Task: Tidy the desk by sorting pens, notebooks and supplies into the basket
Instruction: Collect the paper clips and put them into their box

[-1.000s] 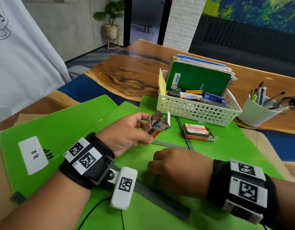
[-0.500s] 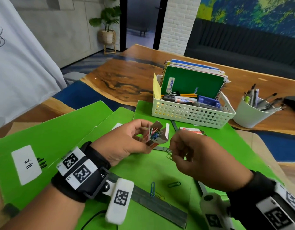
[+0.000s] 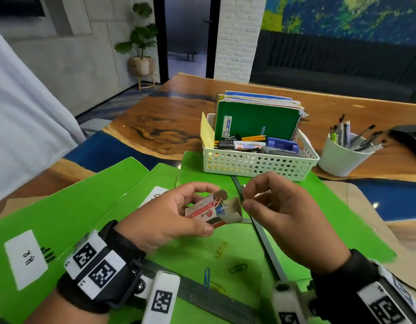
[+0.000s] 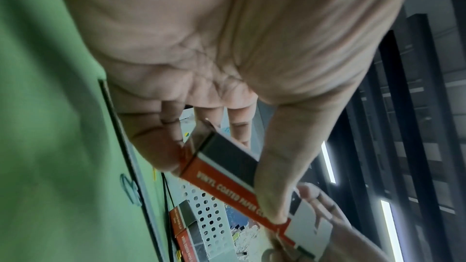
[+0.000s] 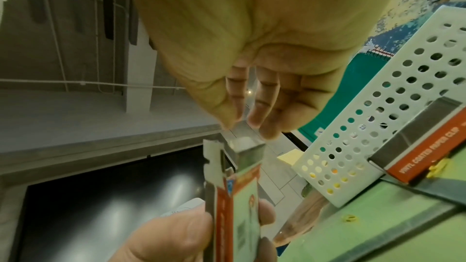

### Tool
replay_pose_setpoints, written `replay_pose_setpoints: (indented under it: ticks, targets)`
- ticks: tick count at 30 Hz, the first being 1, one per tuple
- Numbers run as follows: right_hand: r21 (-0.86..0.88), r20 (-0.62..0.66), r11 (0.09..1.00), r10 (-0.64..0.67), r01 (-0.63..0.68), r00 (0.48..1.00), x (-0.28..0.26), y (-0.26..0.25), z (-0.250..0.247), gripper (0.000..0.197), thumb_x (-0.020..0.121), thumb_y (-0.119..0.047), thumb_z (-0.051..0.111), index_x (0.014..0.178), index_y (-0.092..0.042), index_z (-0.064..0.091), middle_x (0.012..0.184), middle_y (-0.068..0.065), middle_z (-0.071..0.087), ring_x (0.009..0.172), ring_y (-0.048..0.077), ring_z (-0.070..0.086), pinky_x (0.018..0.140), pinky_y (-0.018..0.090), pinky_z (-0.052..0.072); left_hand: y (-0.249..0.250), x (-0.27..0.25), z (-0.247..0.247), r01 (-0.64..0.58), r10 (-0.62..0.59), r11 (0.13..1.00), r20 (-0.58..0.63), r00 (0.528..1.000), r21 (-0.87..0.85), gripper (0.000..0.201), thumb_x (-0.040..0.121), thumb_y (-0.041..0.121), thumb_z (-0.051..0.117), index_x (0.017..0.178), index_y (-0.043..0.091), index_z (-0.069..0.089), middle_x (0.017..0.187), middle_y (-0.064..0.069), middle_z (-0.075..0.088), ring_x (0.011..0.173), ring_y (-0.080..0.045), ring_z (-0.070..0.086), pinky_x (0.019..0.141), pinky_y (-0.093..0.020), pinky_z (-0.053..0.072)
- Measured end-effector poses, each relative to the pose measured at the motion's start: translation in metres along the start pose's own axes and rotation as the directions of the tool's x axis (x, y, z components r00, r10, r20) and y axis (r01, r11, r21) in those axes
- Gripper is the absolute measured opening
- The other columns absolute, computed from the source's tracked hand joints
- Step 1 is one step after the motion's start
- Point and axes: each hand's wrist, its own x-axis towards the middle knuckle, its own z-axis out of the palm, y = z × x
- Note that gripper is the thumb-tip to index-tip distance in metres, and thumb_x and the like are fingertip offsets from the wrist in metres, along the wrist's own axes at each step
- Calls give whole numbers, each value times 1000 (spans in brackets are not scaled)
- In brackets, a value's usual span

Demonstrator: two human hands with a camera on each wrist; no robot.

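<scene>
Right hand point(image 3: 284, 213) has come up off the worktop point(image 3: 169, 118) since a second ago, fingertips now pinched at the open flap of the paper clip box point(image 3: 209, 210). Left hand point(image 3: 169, 213) grips that box just in front of the white basket point(image 3: 256, 163). Loose clips point(image 3: 221, 250) lie on the green folders point(image 3: 69, 202) below.

The left hand point(image 3: 169, 216) curls around a small box, thumb at 5 o'clock. At its 3 o'clock, the right hand point(image 3: 284, 213) has fingertips pinched together, possibly holding something tiny.
</scene>
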Motion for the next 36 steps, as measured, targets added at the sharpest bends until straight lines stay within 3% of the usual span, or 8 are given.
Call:
replay_pose_setpoints:
  ticks: [3, 7, 13, 17, 26, 29, 33, 36]
  targets:
    - [-12, 39, 999, -47, 47, 998, 1, -3, -4, 11, 86, -25, 75, 83, -34, 72, 96, -3, 64, 88, 12, 63, 74, 31, 55, 1, -1, 2, 26, -28, 998, 41, 999, 61, 58, 70, -8, 82, 115, 23, 64, 118, -12, 66, 101, -19, 66, 93, -41, 54]
    - [-205, 167, 978, 62, -27, 984, 0, 2, 2, 5, 80, -32, 79, 81, -37, 78, 107, -16, 61, 100, 2, 60, 81, 36, 54, -5, 0, 5, 56, -54, 998, 89, 995, -22, 56, 62, 1, 86, 110, 23, 68, 114, -11, 67, 102, -21, 64, 93, -37, 53]
    - [88, 136, 990, 95, -108, 986, 0, 6, 14, 15, 78, -3, 79, 75, -17, 74, 67, 3, 71, 49, 12, 61, 52, 34, 53, -8, 2, 9, 38, -32, 998, 123, 992, -42, 58, 64, -6, 83, 113, 22, 68, 119, -13, 68, 108, -24, 64, 99, -41, 51]
    - [190, 225, 966, 128, -173, 966, -2, 12, 23, 18, 81, -2, 79, 78, -14, 66, 54, 8, 65, 44, 16, 53, 52, 29, 42, -8, 2, 9, 52, -48, 998, 124, 991, -24, 58, 63, -7, 81, 111, 22, 69, 115, -9, 69, 105, -21, 64, 93, -35, 53]
    - [197, 187, 957, 177, -213, 966, 0, 13, 21, 35, 81, -16, 83, 94, -16, 51, 78, -2, 64, 51, 25, 64, 52, 45, 48, -8, 1, 11, 57, -52, 998, 154, 987, -30, 57, 67, -7, 80, 115, 21, 68, 113, -8, 69, 105, -22, 64, 95, -37, 53]
    - [121, 175, 968, 197, -220, 965, 3, 8, 14, 44, 74, -39, 84, 100, -22, 53, 85, 0, 66, 65, 34, 65, 60, 52, 53, -8, 0, 12, 67, -60, 997, 148, 987, -44, 58, 69, -9, 78, 120, 15, 64, 121, -14, 67, 108, -31, 65, 93, -36, 55]
    - [320, 224, 906, 211, -277, 951, 7, 1, -4, 45, 72, -33, 79, 112, -21, 61, 93, 4, 68, 76, 23, 66, 65, 41, 53, -8, 0, 10, 47, -45, 995, 30, 999, -85, 64, 68, -5, 77, 125, 19, 61, 130, -17, 61, 113, -42, 64, 98, -44, 51]
    - [231, 294, 934, 200, -272, 935, 3, -4, -6, 58, 65, -39, 90, 117, -36, 64, 112, -1, 67, 86, 30, 69, 71, 38, 59, -7, 1, 13, 37, -36, 991, 16, 999, -130, 65, 69, -3, 76, 122, 33, 64, 131, -19, 57, 101, -34, 67, 96, -46, 50]
